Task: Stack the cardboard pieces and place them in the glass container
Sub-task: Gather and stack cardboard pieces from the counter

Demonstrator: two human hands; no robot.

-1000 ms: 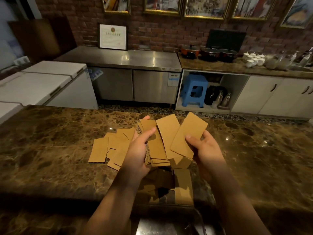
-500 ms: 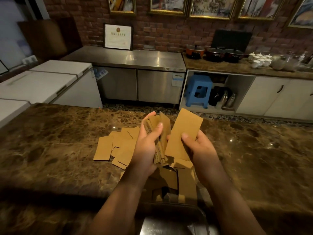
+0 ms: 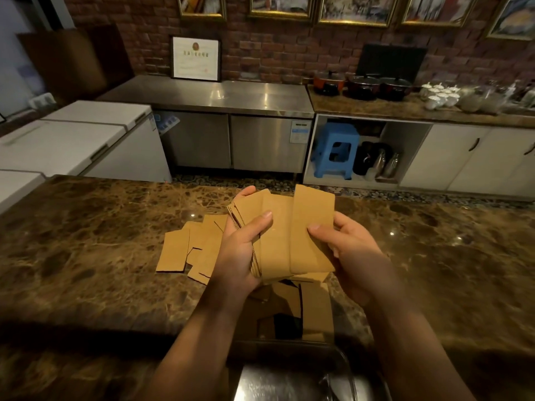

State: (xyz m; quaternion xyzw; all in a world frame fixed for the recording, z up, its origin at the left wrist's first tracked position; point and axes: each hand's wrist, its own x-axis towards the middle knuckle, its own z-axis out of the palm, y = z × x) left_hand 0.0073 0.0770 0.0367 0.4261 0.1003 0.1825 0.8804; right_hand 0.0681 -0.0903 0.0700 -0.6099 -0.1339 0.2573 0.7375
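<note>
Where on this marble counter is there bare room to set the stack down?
The counter is bare left of the loose cardboard pieces and right of the right hand. It is crowded under both hands, toward the container.

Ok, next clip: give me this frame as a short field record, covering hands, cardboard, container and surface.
left hand: grips a stack of cardboard pieces, thumb across the front
right hand: holds a single cardboard piece against the stack's right side
loose cardboard: several pieces lying on the counter, left of the hands; more below the hands
glass container: at the near edge, partly cut off; no cardboard visible in it
surface: brown marble counter
</note>
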